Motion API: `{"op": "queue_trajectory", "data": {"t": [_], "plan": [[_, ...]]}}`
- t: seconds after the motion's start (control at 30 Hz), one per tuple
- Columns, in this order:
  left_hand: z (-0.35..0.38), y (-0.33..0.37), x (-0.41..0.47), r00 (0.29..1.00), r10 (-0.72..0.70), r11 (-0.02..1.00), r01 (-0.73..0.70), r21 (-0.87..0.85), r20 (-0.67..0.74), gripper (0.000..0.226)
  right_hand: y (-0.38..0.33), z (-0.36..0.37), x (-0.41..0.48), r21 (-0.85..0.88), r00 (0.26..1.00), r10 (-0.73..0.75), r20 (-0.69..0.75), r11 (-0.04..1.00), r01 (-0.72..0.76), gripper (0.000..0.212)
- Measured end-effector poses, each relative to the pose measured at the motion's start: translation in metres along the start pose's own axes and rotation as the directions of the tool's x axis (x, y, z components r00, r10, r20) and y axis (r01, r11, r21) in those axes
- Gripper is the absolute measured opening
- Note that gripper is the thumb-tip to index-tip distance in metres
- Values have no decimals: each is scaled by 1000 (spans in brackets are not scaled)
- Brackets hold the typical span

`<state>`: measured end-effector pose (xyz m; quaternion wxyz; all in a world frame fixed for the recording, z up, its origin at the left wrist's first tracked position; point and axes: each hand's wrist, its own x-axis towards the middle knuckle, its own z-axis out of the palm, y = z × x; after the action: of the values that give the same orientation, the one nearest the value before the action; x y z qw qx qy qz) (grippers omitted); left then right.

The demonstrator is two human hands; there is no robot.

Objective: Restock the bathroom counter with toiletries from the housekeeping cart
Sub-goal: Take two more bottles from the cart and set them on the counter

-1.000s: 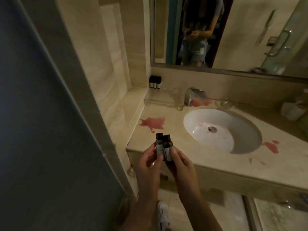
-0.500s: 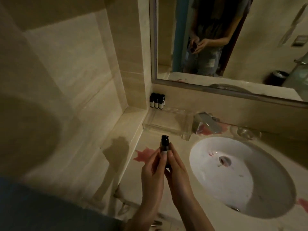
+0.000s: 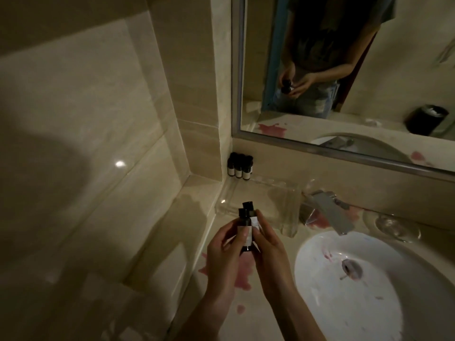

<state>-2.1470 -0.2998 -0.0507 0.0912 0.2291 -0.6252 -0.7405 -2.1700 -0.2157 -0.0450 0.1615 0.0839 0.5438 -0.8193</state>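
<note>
Dim marble bathroom: at lower centre, above the stained bench [image 3: 248, 321], left grip [image 3: 226, 252] and right grip [image 3: 268, 252] curl round two small dark bottles [image 3: 245, 231], pinching their labelled bodies. They look light, rigid and probably slippery, so they are best held mid-body with caps up.

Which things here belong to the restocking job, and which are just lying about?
Job: left hand, right hand, the two small bottles they hold, three matching bottles in the corner, counter.
Just there: clear tray, faucet, sink, pink stains, mirror.
</note>
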Motion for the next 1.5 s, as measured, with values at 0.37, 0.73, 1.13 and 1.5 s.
{"op": "queue_trajectory", "data": {"t": [0.37,0.73,1.13,1.5], "plan": [[33,-22,108,995,-84,996,83,-11,-46,20,-3,-27,126,-153,995,84,45,985,-76,24],[78,-54,189,976,-189,982,191,6,-108,12,4,-72,275,-273,986,-55,-157,962,10,24],[69,-66,189,967,-215,976,217,1,-135,26,49,-68,316,-507,901,-413,-131,809,298,34],[59,-61,180,978,-172,985,174,10,-114,27,58,-59,327,-556,841,-515,-168,754,350,26]]}}
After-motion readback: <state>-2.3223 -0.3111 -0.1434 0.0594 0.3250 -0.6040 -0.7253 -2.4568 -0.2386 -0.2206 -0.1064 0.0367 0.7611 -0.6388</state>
